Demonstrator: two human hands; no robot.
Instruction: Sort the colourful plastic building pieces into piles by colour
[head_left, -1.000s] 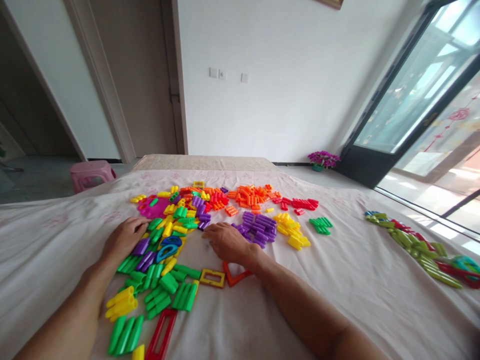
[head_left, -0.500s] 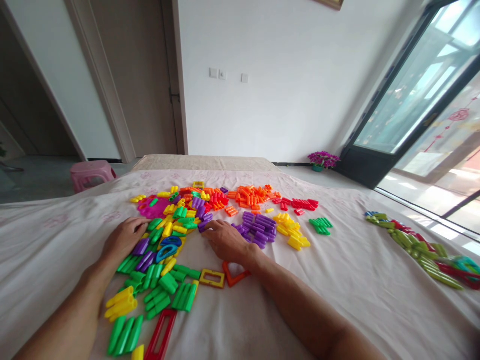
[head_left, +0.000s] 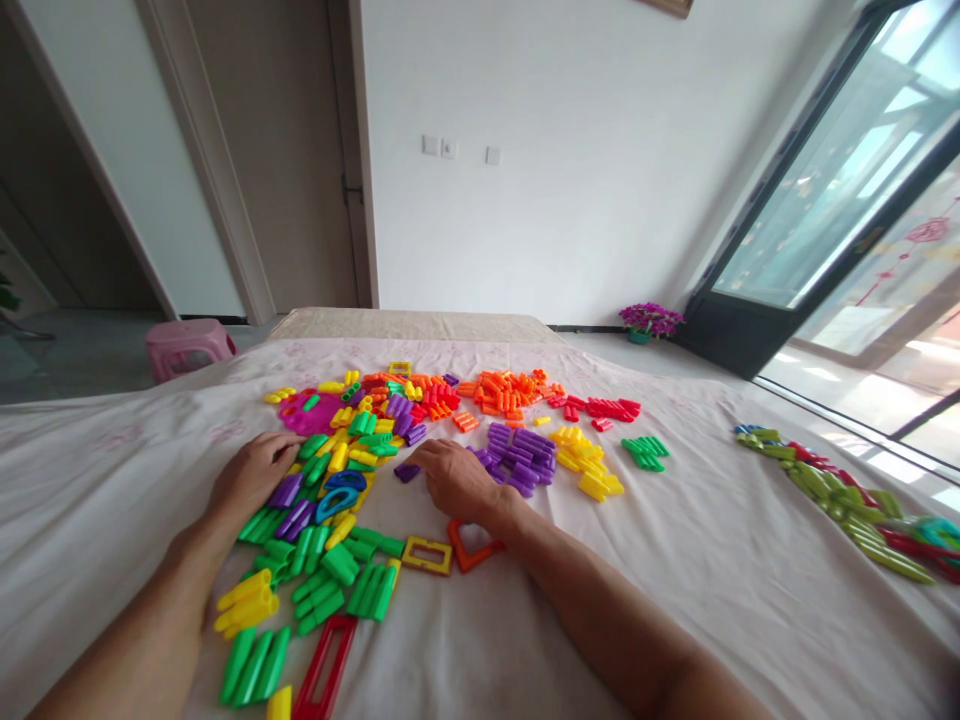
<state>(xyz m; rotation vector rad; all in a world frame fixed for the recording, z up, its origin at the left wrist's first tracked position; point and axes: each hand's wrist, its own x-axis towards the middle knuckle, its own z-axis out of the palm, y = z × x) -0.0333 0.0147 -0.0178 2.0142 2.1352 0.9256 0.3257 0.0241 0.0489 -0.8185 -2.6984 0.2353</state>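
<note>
My right hand (head_left: 454, 478) reaches over the middle of the cloth, its fingertips on a purple plastic block (head_left: 406, 472) made of joined tubes. The palm side is hidden. On the left, my left hand (head_left: 259, 470) rests against the edge of a mixed pile, fingers loosely bent and thumb apart, with no piece visible in it. Green blocks (head_left: 340, 565), yellow blocks (head_left: 247, 603) and purple blocks (head_left: 296, 520) lie around it, along with blue rings (head_left: 337, 503). Right of my right hand is a group of purple blocks (head_left: 521, 458).
Orange blocks (head_left: 502, 393), red blocks (head_left: 611, 408), yellow blocks (head_left: 585, 460) and green blocks (head_left: 645, 453) lie in groups. Nearer are a yellow frame (head_left: 427, 557), an orange angled piece (head_left: 474, 548) and a red frame (head_left: 324, 670). More toys (head_left: 840, 500) lie far right.
My right hand has shifted slightly nearer to me, and the purple block at its fingertips has slid away from the pile. My left hand stays about where it was.
</note>
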